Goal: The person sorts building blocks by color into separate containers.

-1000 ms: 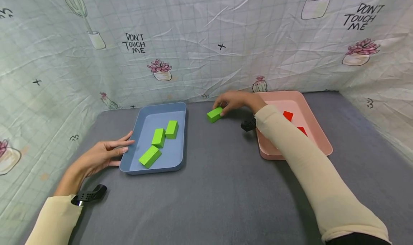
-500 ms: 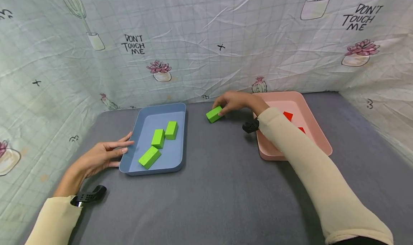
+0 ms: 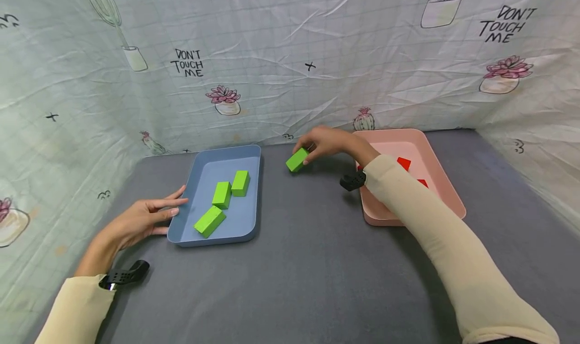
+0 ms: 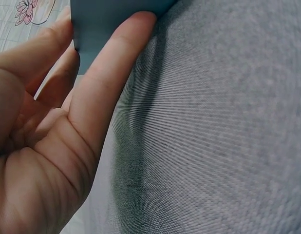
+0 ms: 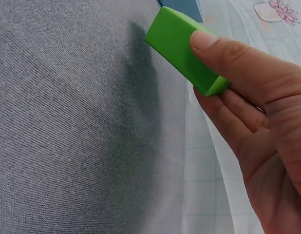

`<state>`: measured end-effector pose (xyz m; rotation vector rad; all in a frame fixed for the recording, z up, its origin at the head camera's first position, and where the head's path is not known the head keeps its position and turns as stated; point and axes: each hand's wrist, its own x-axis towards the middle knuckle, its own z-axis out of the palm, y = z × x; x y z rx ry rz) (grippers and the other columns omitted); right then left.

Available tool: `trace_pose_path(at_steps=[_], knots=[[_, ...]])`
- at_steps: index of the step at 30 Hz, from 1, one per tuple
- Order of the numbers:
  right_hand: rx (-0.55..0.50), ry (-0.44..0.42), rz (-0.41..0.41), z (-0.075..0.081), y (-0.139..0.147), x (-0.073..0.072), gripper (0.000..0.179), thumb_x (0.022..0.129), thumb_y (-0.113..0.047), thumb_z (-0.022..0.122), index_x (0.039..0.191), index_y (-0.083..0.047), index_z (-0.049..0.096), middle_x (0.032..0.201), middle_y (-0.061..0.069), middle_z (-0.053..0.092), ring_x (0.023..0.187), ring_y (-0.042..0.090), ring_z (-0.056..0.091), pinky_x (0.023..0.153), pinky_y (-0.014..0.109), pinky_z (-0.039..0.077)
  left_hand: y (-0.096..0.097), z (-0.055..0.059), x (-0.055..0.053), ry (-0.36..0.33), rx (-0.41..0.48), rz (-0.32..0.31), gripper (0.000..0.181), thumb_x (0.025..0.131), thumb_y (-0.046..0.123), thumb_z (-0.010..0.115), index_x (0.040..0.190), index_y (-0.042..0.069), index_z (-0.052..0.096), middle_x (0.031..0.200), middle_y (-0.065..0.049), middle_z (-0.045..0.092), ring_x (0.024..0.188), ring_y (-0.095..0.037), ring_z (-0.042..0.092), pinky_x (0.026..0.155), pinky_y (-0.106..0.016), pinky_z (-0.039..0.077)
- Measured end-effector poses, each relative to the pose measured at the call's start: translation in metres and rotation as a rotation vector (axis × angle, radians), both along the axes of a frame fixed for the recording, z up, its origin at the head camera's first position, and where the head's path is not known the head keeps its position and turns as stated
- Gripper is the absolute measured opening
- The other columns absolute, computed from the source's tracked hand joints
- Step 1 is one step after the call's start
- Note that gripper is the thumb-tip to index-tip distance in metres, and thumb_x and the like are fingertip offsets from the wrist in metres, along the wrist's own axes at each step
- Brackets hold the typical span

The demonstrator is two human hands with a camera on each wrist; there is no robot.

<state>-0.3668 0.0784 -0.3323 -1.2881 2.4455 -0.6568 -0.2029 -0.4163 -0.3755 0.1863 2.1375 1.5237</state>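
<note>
My right hand holds a green rectangular block between thumb and fingers, over the grey surface between the two trays. The right wrist view shows the thumb on one face of this block and a dark shadow beside it. Fairly straight fingers of my left hand touch the left side of the blue tray, a few tips reaching over its rim. In the left wrist view one finger lies against the tray's outer wall. Inside are three green blocks, the nearest green block lying slanted.
A pink tray stands to the right, partly covered by my right forearm. Red pieces show in it, among them one red block. A printed cloth hangs behind and around the grey surface.
My right hand has shifted slightly left with the green block, which is tilted a bit more. The left hand and the blue tray have stayed put.
</note>
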Motion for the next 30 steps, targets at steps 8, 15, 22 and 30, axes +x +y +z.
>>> trace_pose_path(at_steps=[8, 15, 22, 30], knots=[[-0.039, 0.08, -0.001, 0.001, -0.001, 0.005, 0.04, 0.089, -0.022, 0.081, 0.127, -0.015, 0.073, 0.117, 0.003, 0.074, 0.103, 0.017, 0.069, 0.089, 0.036, 0.057, 0.005, 0.003, -0.002, -0.02, 0.03, 0.002, 0.06, 0.105, 0.02, 0.059, 0.156, 0.001, 0.036, 0.17, 0.009, 0.004, 0.121, 0.021, 0.044, 0.095, -0.042, 0.057], [-0.086, 0.094, 0.028, 0.002, -0.005, 0.013, 0.04, 0.087, -0.022, 0.083, 0.125, -0.015, 0.075, 0.115, 0.002, 0.075, 0.096, 0.014, 0.07, 0.084, 0.035, 0.058, 0.001, 0.004, -0.001, -0.016, 0.014, 0.002, 0.06, 0.104, 0.021, 0.061, 0.156, 0.002, 0.037, 0.17, 0.01, 0.006, 0.122, 0.019, 0.045, 0.094, -0.041, 0.058], [-0.111, 0.085, 0.044, 0.002, -0.004, 0.02, 0.04, 0.086, -0.024, 0.084, 0.124, -0.017, 0.075, 0.114, 0.0, 0.075, 0.096, 0.01, 0.07, 0.083, 0.031, 0.059, -0.001, 0.002, 0.002, -0.024, 0.009, -0.008, 0.06, 0.105, 0.021, 0.059, 0.156, 0.002, 0.036, 0.17, 0.01, 0.005, 0.122, 0.021, 0.042, 0.095, -0.041, 0.058], [-0.133, 0.081, 0.076, 0.009, -0.003, 0.029, 0.039, 0.087, -0.025, 0.084, 0.124, -0.015, 0.075, 0.113, 0.0, 0.076, 0.093, 0.009, 0.07, 0.081, 0.03, 0.059, 0.0, 0.004, 0.001, -0.024, 0.018, -0.007, 0.06, 0.105, 0.021, 0.059, 0.156, 0.0, 0.036, 0.17, 0.008, 0.004, 0.125, 0.019, 0.042, 0.095, -0.041, 0.057]])
